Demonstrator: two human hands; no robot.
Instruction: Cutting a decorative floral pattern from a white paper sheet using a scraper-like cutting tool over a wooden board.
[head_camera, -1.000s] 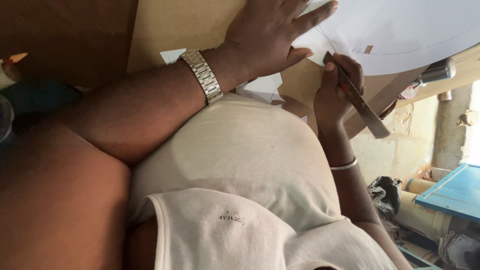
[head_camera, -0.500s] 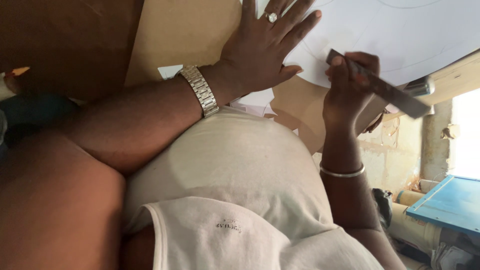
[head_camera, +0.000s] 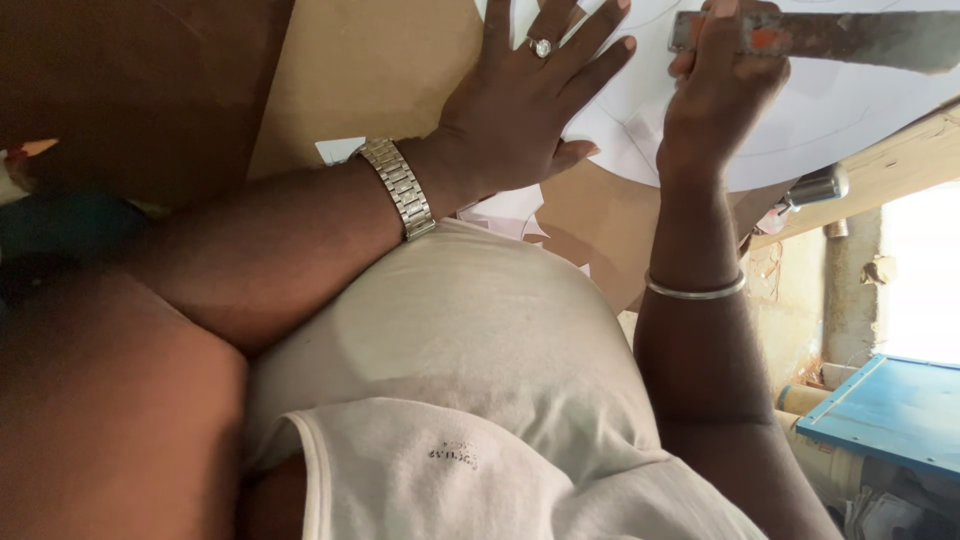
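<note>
Two hands are showing at the top of the view, both over one large white paper sheet (head_camera: 850, 110) that is lying on a brown wooden board (head_camera: 370, 70). The left hand (head_camera: 530, 100) is lying flat and wide open on the sheet's near edge, fingers spread, palm pressing down, gripping nothing. It is wearing one silver ring with a pale stone (head_camera: 541, 47), and one silver metal link watch (head_camera: 398, 187) is sitting on that wrist. The right hand (head_camera: 722, 80) is curling closed around one end of a long, flat, worn grey metal ruler (head_camera: 850, 38) with a red patch near the fingers; the ruler is lying across the white sheet and running off toward the right edge of the view. One thin silver bangle (head_camera: 695, 291) is circling the right forearm.

Faint curved pencil lines are showing on the sheet between the two hands. A few small white paper scraps (head_camera: 505, 210) are lying on the board just below the left hand; their exact number is hard to tell.

One cream sleeveless vest (head_camera: 470, 400) is filling the lower middle of the view. At the far right, one flat blue panel (head_camera: 890, 410) is resting low down beside some pale cylinders; what they contain cannot be made out.
</note>
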